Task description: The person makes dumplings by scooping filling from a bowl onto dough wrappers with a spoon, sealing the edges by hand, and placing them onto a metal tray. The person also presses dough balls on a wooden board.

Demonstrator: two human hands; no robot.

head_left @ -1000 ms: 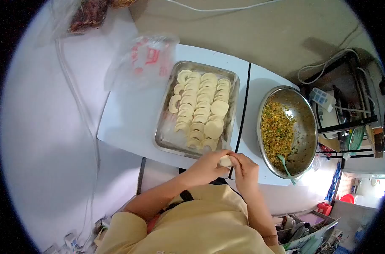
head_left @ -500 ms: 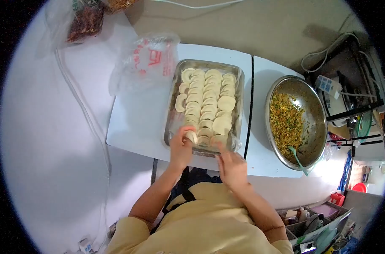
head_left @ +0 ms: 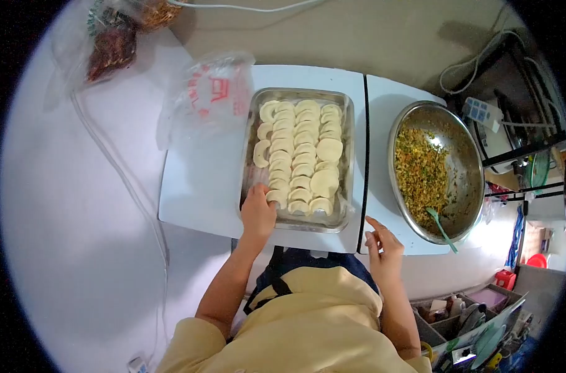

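A metal tray (head_left: 350,149) holds several rows of pale folded dumplings (head_left: 283,133), overlapping one another. Two round flat dough wrappers (head_left: 324,184) lie on the right-hand row. At the tray's near left corner, my left hand (head_left: 258,212) has its fingers closed on the edge of a crescent-shaped dumpling (head_left: 275,198); its fingertips are partly hidden. My right hand (head_left: 385,247) is off the tray, over the table's front edge between tray and bowl. Its fingers are apart and nothing is in them.
Right of the tray stands a large steel bowl (head_left: 469,155) of chopped filling (head_left: 420,174) with a green spoon (head_left: 441,230) in it. A clear plastic bag (head_left: 211,90) with red print lies at the tray's left. A power strip (head_left: 482,114) is beyond the bowl.
My right hand has left the tray's near edge and moved right, toward the bowl. My left hand stays at the near left corner, slightly lower, by the dumpling. The view has shifted a little.
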